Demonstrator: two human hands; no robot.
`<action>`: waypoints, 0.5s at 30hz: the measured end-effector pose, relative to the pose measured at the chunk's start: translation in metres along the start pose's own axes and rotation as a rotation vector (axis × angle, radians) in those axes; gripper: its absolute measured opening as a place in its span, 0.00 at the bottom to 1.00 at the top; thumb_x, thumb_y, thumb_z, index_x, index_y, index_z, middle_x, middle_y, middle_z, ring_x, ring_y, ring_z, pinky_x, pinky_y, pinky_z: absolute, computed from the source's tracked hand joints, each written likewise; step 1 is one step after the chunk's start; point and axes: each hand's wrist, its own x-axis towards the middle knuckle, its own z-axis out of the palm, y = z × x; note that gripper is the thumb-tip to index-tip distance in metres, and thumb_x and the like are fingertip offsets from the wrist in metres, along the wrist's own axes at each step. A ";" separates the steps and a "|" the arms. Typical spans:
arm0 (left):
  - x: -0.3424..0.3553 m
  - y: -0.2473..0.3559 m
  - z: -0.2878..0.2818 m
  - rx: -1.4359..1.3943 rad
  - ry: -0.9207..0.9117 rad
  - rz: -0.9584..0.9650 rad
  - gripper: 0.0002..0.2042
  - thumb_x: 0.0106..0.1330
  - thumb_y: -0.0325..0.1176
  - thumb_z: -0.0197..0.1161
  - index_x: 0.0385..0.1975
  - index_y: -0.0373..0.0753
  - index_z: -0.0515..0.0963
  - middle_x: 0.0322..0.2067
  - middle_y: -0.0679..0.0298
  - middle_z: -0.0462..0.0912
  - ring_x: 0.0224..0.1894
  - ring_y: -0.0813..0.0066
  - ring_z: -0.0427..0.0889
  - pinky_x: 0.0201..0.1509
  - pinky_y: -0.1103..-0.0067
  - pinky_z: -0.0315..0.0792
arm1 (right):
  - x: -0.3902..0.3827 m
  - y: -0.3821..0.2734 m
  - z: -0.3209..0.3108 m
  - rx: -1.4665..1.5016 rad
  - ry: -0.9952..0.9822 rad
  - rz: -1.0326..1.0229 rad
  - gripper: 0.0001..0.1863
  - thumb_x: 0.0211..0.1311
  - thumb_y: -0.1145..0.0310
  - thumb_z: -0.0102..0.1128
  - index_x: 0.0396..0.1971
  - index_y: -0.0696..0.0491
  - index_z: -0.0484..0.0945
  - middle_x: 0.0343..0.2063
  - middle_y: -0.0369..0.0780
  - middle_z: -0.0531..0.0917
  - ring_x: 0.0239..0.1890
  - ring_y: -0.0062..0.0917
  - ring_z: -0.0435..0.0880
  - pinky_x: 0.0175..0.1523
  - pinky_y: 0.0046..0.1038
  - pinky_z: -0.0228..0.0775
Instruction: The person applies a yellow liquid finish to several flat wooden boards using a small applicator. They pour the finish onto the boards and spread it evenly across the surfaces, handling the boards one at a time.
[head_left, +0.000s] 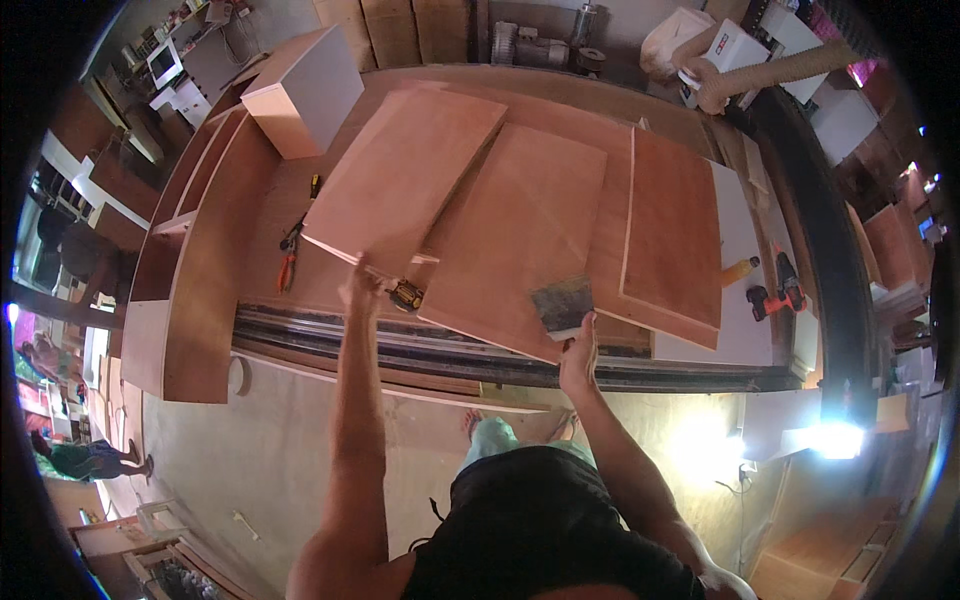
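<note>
Flat dark-grey tool in R hand, showing over near end of mid panel, on bench.
R hand is gripping tool at its near edge, fingers closed; tool-to-panel contact: can't tell. L hand is meeting near edge of L panel, fingers part-curled; firm hold or mere touch, can't tell. Yellow-blk tape measure is lying just R of L hand, btwn L & mid panels. R panel is lying beside mid one. Farther out: orange-handled pliers are lying L of L panel; yellow bottle & red-blk cordless drill are sitting R of R panel. Long wooden carcass is standing at bench's L end.
</note>
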 end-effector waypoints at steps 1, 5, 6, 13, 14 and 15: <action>0.000 0.004 0.007 0.056 0.059 -0.022 0.13 0.63 0.40 0.76 0.31 0.38 0.80 0.22 0.67 0.76 0.20 0.78 0.75 0.21 0.78 0.70 | 0.003 -0.007 -0.012 0.011 0.034 -0.020 0.46 0.76 0.36 0.40 0.76 0.60 0.48 0.76 0.50 0.53 0.77 0.36 0.50 0.78 0.35 0.42; 0.057 0.089 -0.060 0.201 0.086 0.040 0.13 0.66 0.43 0.74 0.34 0.40 0.80 0.23 0.69 0.75 0.23 0.81 0.73 0.25 0.80 0.68 | -0.012 -0.014 0.015 0.132 -0.028 0.001 0.41 0.77 0.37 0.43 0.73 0.57 0.57 0.65 0.45 0.69 0.65 0.31 0.69 0.68 0.33 0.60; 0.075 0.126 -0.093 0.178 0.035 0.055 0.15 0.68 0.44 0.72 0.43 0.40 0.80 0.25 0.69 0.75 0.24 0.79 0.74 0.26 0.79 0.69 | -0.017 -0.012 0.034 0.174 -0.076 0.025 0.40 0.77 0.38 0.44 0.72 0.56 0.60 0.63 0.44 0.72 0.63 0.29 0.72 0.66 0.33 0.63; -0.116 -0.028 -0.025 0.048 -0.111 -0.184 0.35 0.70 0.67 0.55 0.62 0.42 0.72 0.56 0.59 0.81 0.51 0.64 0.84 0.53 0.58 0.81 | -0.041 -0.032 0.004 0.054 0.037 0.024 0.38 0.74 0.34 0.45 0.66 0.52 0.68 0.56 0.38 0.76 0.59 0.29 0.74 0.69 0.37 0.61; -0.159 -0.059 -0.020 -0.005 -0.207 -0.263 0.35 0.70 0.67 0.55 0.64 0.42 0.69 0.59 0.58 0.78 0.54 0.58 0.82 0.54 0.56 0.80 | -0.038 -0.024 0.006 -0.026 0.306 0.042 0.41 0.72 0.32 0.46 0.67 0.54 0.66 0.61 0.41 0.75 0.64 0.31 0.71 0.72 0.40 0.57; -0.189 -0.088 -0.016 -0.060 -0.286 -0.332 0.36 0.70 0.66 0.55 0.66 0.43 0.67 0.63 0.56 0.75 0.57 0.53 0.80 0.55 0.54 0.79 | -0.044 -0.024 0.012 0.002 0.197 -0.013 0.40 0.73 0.34 0.46 0.68 0.54 0.64 0.63 0.41 0.73 0.65 0.32 0.71 0.73 0.41 0.56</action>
